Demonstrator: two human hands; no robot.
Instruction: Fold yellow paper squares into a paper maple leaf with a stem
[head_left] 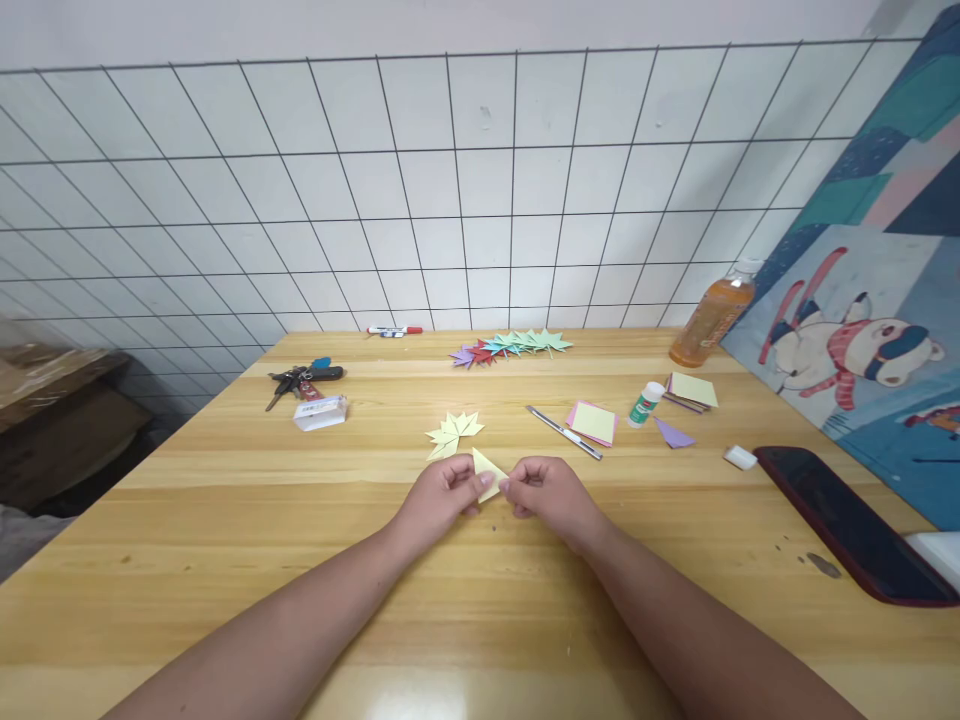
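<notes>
Between my two hands is a small folded piece of pale yellow paper (pixel 486 474), triangular in outline. My left hand (pixel 448 490) pinches its left side with the thumb on top. At the paper's right corner, the thumb and finger of my right hand (pixel 546 494) are closed on it. Just beyond my left hand lies a pale yellow folded paper leaf (pixel 454 431) made of pointed pieces. Farther back, a row of similar paper leaves in purple, red, blue and green (pixel 517 345) overlaps on the wooden table (pixel 360 600).
Right of my hands lie a utility knife (pixel 564 432), square paper (pixel 592 423), a glue stick (pixel 646 404), a purple paper piece (pixel 674 433), more paper (pixel 691 390), an eraser (pixel 740 458), a phone (pixel 855 525) and a bottle (pixel 712 315). Keys (pixel 306 378), a small box (pixel 321 412) and a marker (pixel 395 331) sit left.
</notes>
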